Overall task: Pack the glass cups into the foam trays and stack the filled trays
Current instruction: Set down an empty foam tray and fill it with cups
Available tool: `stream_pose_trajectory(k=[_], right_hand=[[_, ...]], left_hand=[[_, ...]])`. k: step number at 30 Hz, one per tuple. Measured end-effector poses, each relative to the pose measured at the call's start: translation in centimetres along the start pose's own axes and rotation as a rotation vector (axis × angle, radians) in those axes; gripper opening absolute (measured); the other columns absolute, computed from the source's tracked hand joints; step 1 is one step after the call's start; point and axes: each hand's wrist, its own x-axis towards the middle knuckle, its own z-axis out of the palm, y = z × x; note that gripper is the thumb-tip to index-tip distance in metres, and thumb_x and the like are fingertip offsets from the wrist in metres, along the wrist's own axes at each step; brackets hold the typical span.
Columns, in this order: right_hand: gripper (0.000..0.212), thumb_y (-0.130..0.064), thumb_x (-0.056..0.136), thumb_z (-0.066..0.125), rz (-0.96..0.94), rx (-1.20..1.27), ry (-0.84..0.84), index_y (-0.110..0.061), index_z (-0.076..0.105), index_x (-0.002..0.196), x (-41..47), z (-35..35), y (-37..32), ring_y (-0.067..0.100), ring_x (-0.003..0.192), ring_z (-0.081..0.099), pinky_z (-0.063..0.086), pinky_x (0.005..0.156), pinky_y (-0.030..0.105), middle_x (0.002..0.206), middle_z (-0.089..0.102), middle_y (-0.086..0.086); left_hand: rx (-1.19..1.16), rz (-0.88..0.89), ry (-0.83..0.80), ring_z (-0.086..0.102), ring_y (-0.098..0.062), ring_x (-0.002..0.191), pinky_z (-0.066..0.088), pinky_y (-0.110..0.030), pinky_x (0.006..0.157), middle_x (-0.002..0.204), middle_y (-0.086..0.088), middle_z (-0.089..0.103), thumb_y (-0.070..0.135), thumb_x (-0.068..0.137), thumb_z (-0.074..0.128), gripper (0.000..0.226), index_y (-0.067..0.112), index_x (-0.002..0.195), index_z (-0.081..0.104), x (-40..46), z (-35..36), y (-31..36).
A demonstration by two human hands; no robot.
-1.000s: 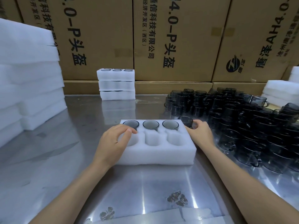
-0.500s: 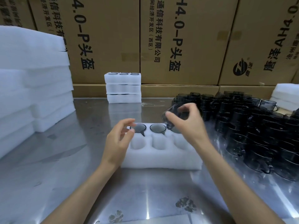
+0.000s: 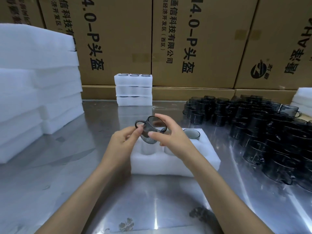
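Tilting, the glass cup [image 3: 152, 130] (handle leftward) sits gripped between both hands.

A single head-worn camera looks forward and down, close over the metal table [image 3: 50, 166].

Cups [image 3: 263, 132] crowd the right; foam stack [image 3: 33, 92] (tall) walls the left.

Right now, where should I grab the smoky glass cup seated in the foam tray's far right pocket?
Pinch the smoky glass cup by its round rim from straight above. It sits upright in the white foam tray, walls mostly sunk in foam, so only the rim is exposed; I can't make out its handle.
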Motion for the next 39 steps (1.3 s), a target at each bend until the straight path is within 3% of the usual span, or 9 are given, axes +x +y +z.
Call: stream_pose_trajectory(k=[3,7,11,15,18,21,26,32,39], right_hand=[[0.049,-0.039,0.072,0.079,-0.025,-0.057,0.080,-0.032,0.056,0.115,-0.4,0.4,0.2,0.005,0.091,0.056,0.045,0.078,0.022,0.105,0.060,-0.009],[0.050,-0.065,0.060,0.069,-0.092,-0.465,0.187,-0.038,0.049,0.096,-1.2,2.1,0.5,0.000,0.087,0.051,0.043,0.070,0.021,0.093,0.052,-0.016],[0.048,-0.063,0.063,0.064,-0.146,-0.631,0.198,-0.028,0.042,0.088,-1.5,2.6,0.4,0.011,0.079,0.054,0.046,0.066,0.031,0.085,0.059,-0.015],[0.047,-0.062,0.063,0.065,-0.135,-0.652,0.171,-0.029,0.046,0.091,-1.5,2.7,0.2,0.010,0.083,0.059,0.050,0.070,0.032,0.086,0.064,-0.017],[0.050,-0.067,0.063,0.064,-0.126,-0.691,0.159,-0.032,0.047,0.094,-1.5,2.6,0.3,0.009,0.088,0.059,0.049,0.070,0.031,0.091,0.064,-0.019],[0.055,-0.074,0.064,0.061,-0.155,-0.743,0.173,-0.034,0.048,0.099,-1.9,2.6,0.4,0.006,0.090,0.059,0.043,0.065,0.028,0.094,0.061,-0.023],[0.055,-0.074,0.068,0.056,-0.211,-0.794,0.202,-0.039,0.048,0.110,-2.6,2.3,0.7,0.005,0.096,0.058,0.036,0.064,0.025,0.103,0.061,-0.021],[0.052,-0.072,0.068,0.058,-0.177,-0.817,0.196,-0.036,0.044,0.103,-2.5,2.4,0.6,0.010,0.097,0.057,0.035,0.063,0.028,0.100,0.061,-0.017],[0.067,-0.071,0.077,0.050,-0.254,-0.829,0.185,-0.035,0.041,0.132,-2.7,2.0,0.7,0.006,0.119,0.041,0.041,0.086,0.026,0.128,0.049,-0.022]], left_hand=[[0.005,-0.050,-0.035,0.059,0.003,0.075,0.044,-0.020,0.073,0.081,0.011,0.071,0.042,0.090,0.043,0.032,0.029,0.080,0.070,0.2,-0.1,-0.5],[0.001,-0.098,-0.024,0.058,0.005,0.074,0.043,-0.014,0.071,0.080,0.007,0.069,0.043,0.092,0.041,0.034,0.031,0.076,0.069,0.2,-0.3,-1.1],[0.107,-0.143,-0.019,0.059,0.001,0.083,0.043,-0.013,0.076,0.087,0.005,0.067,0.037,0.098,0.041,0.032,0.034,0.081,0.068,0.0,-0.3,-2.1],[0.065,-0.108,-0.042,0.058,0.004,0.103,0.043,-0.016,0.092,0.104,0.021,0.067,0.030,0.102,0.039,0.037,0.052,0.092,0.067,-0.4,-0.2,-1.6],[0.026,-0.143,0.006,0.054,0.003,0.114,0.040,-0.029,0.104,0.118,0.017,0.063,0.035,0.100,0.038,0.027,0.039,0.112,0.062,-0.7,-0.3,-1.3],[0.052,-0.067,0.033,0.053,0.004,0.114,0.040,-0.023,0.100,0.118,0.017,0.063,0.047,0.097,0.038,0.031,0.035,0.118,0.058,-1.3,-0.7,-0.6],[0.199,0.180,-0.022,0.053,-0.006,0.117,0.038,-0.018,0.096,0.120,0.018,0.060,0.041,0.095,0.032,0.039,0.031,0.123,0.058,-2.7,-2.1,0.4],[0.256,0.251,-0.053,0.051,-0.004,0.121,0.038,-0.022,0.099,0.125,0.025,0.056,0.037,0.096,0.032,0.036,0.037,0.125,0.053,-3.4,-2.8,1.1],[0.382,0.305,-0.136,0.042,-0.006,0.132,0.034,-0.034,0.108,0.139,0.013,0.050,0.038,0.095,0.032,0.045,0.023,0.134,0.050,-3.9,-2.8,1.3]])
